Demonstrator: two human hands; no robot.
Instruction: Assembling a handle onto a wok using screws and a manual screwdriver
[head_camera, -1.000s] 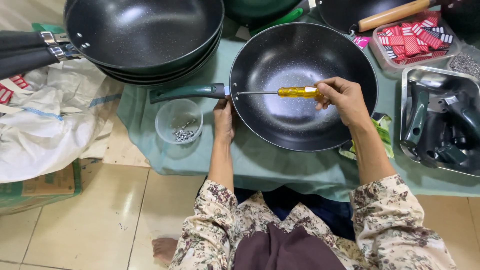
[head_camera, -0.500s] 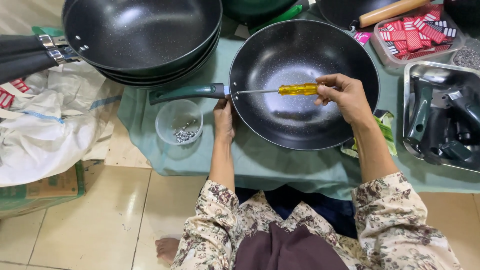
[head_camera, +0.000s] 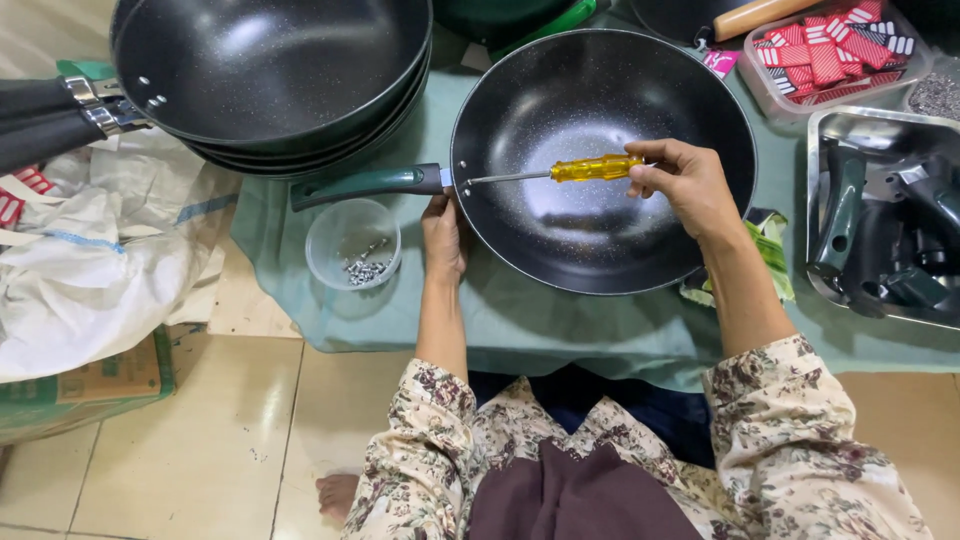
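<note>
A black speckled pan (head_camera: 600, 250) with a dark green handle (head_camera: 365, 183) lies on a green cloth (head_camera: 560, 325). My right hand (head_camera: 685, 180) grips a screwdriver (head_camera: 590, 168) by its yellow handle, held level across the pan with the metal tip at the wall where the handle joins. My left hand (head_camera: 443, 235) holds the pan's outer rim just below that joint. A small clear bowl (head_camera: 352, 243) with several screws stands left of my left hand.
Stacked black pans (head_camera: 270, 75) with dark handles (head_camera: 55, 115) sit at upper left over white sacks (head_camera: 90, 270). A metal tray (head_camera: 825, 125) of loose handles is at right, a clear tub (head_camera: 835, 55) of red pieces behind it. Tiled floor (head_camera: 210, 440) lies below.
The view has shifted slightly. Both hands, the screwdriver and the pan stay in the same arrangement.
</note>
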